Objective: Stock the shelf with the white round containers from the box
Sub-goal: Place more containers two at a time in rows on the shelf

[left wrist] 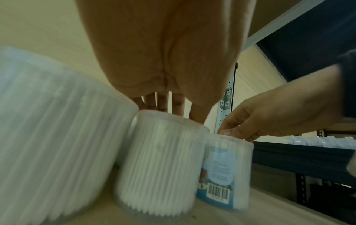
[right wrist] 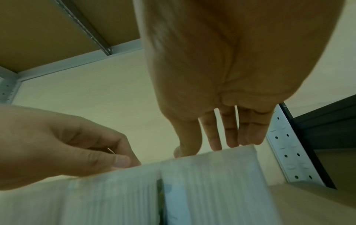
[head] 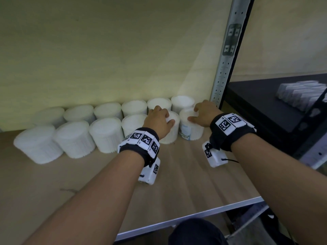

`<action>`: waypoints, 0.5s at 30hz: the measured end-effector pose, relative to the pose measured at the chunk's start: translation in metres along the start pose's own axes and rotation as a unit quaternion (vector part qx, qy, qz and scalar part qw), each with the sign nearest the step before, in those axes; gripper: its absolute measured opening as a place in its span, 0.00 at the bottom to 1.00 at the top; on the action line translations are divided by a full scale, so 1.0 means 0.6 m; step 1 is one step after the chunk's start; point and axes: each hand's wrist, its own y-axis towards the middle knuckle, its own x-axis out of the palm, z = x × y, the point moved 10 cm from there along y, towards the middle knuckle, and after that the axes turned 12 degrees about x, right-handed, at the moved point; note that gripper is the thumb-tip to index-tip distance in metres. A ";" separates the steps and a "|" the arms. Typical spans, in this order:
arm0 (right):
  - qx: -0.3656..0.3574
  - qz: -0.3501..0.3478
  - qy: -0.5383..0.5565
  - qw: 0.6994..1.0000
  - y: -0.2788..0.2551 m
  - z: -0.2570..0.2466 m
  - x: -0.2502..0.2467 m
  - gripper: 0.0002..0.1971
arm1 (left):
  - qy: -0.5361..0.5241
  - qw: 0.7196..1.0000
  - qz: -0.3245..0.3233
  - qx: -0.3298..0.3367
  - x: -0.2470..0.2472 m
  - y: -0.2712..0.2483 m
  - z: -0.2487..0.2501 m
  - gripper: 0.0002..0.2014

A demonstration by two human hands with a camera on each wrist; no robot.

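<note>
Two rows of white round containers stand at the back of the wooden shelf: a back row and a front row. My left hand grips the top of a front-row container from above, fingers over its far edge. That container stands upright on the board. Right beside it, my right hand holds the lid of the end container, which shows a blue label and barcode. Its fingers reach down over the rim. The two containers touch. The box is out of view.
A perforated metal upright rises just right of my right hand. Beyond it a dark neighbouring shelf carries stacked grey packets. The shelf's metal front edge runs below my forearms, with my knee under it.
</note>
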 end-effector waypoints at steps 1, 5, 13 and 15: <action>-0.006 -0.003 0.001 1.000 -0.002 -0.001 -0.001 0.29 | 0.001 1.000 -0.001 -0.001 0.000 0.000 0.000 0.19; -0.039 -0.027 0.030 0.998 -0.001 -0.004 0.003 0.23 | -0.002 1.000 -0.003 -0.004 0.001 0.000 -0.001 0.19; 0.010 0.036 0.050 0.998 0.003 0.006 -0.011 0.22 | -0.004 1.000 -0.003 -0.005 0.000 -0.001 -0.001 0.19; 0.020 0.038 0.020 0.999 0.003 0.004 -0.006 0.28 | -0.003 1.000 -0.004 -0.005 0.001 -0.001 -0.001 0.19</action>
